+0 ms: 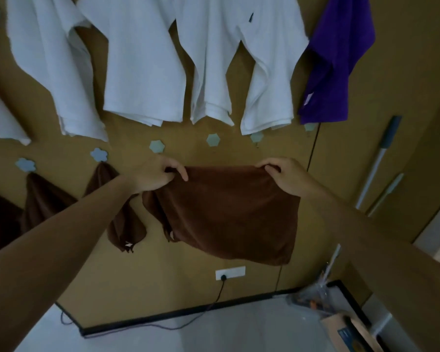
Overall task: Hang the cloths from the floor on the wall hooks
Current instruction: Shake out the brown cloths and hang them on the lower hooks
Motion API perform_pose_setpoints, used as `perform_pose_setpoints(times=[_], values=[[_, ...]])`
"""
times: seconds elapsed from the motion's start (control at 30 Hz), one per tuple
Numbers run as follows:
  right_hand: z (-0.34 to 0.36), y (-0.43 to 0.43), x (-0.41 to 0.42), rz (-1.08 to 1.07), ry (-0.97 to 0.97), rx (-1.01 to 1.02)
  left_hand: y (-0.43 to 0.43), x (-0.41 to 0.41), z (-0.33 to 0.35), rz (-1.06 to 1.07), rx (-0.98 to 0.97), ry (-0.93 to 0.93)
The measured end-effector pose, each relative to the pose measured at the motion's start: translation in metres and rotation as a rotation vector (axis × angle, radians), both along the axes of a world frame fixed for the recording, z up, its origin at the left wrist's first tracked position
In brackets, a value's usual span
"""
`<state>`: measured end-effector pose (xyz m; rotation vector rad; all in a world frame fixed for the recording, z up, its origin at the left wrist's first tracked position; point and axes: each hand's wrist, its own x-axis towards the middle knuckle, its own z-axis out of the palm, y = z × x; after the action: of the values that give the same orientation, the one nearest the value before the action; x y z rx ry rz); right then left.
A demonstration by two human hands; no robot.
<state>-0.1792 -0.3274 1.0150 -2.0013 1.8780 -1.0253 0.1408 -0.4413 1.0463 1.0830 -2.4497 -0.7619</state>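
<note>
Left hand (154, 177): fingers pinching top left corner of brown cloth (226, 214).
Right hand (286, 176): fingers pinching top right corner.
Cloth: hanging spread below wall hooks (213, 140).

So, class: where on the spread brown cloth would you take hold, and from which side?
Its top edge, one hand per upper corner, coming from above: the brown cloth hangs flat from it, as the left hand and right hand pinch it.

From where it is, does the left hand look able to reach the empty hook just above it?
Probably yes: the left hand, gripping the brown cloth, sits just below the bare hook, nothing between.
</note>
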Motion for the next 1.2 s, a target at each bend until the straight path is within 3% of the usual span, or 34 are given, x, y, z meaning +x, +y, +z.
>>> perform_pose_setpoints(times=[0.27,0.43,0.6,0.87,1.2], values=[[-0.018,-0.074,0.003,-0.004,0.12,-0.012,-0.058,-0.032,-0.023,0.107,0.047,-0.066],[-0.026,-0.115,0.002,-0.054,0.15,-0.019,-0.1,-0.046,-0.041,0.169,-0.215,0.039],[-0.039,-0.151,-0.006,0.03,0.181,-0.151,-0.135,-0.049,-0.052,0.124,-0.241,0.038],[-0.05,-0.203,-0.024,0.151,0.301,-0.333,-0.165,-0.061,-0.06,-0.067,-0.277,-0.139],[-0.083,-0.247,-0.028,0.125,0.458,-0.412,-0.173,-0.086,-0.083,0.067,-0.441,-0.347]])
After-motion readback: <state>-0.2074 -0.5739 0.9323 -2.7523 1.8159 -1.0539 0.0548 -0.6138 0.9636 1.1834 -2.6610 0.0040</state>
